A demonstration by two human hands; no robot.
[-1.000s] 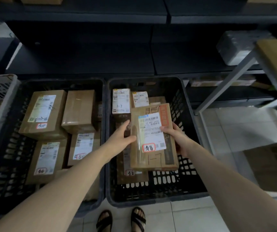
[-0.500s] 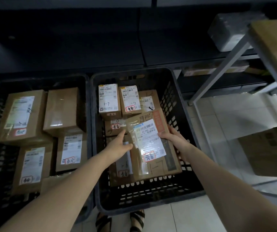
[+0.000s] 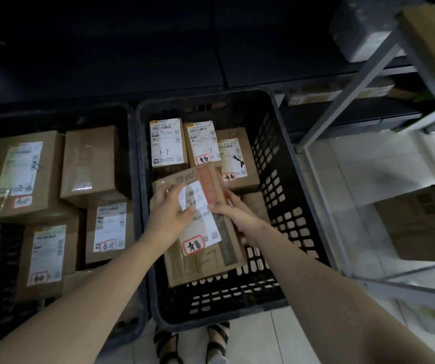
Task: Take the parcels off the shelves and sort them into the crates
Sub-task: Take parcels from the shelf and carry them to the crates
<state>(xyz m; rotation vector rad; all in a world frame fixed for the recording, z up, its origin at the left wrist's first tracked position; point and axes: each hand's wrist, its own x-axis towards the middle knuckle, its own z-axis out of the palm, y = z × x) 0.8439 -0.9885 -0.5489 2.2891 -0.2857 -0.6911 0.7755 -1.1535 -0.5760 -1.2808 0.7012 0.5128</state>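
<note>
Flat parcel (image 3: 207,266) is in both your hands, low inside the right crate (image 3: 277,185), long axis running from the near wall toward the far one, label side up. Can't tell whether its underside touches the parcels below. Left hand (image 3: 170,214) holds the parcel's left edge, thumb lying across the white label (image 3: 203,232). Right hand (image 3: 234,214) grips the right edge, thumb on top at the label's border, fingers wrapped round the side beside the red printed strip (image 3: 210,182). A red-framed sticker (image 3: 194,245) sits at the label's near end, with "1-7" handwritten on the cardboard below it. Just beyond the parcel, three labelled boxes stand along the crate's far wall: left one (image 3: 167,143), middle one (image 3: 202,143) and right one (image 3: 237,158), packed side by side. The left crate (image 3: 131,143) butts against the right crate and holds four larger boxes: two at the back (image 3: 22,174) (image 3: 90,164) and two nearer you (image 3: 110,229) (image 3: 45,258). Dark shelves (image 3: 158,61) run behind both crates. A metal rack (image 3: 355,88) stands to the right, with a grey wrapped parcel (image 3: 363,30) up behind it and a cardboard box (image 3: 421,222) lower down. The floor (image 3: 355,166) is pale tile. Your sandalled feet (image 3: 169,345) show at the crate's near wall.
</note>
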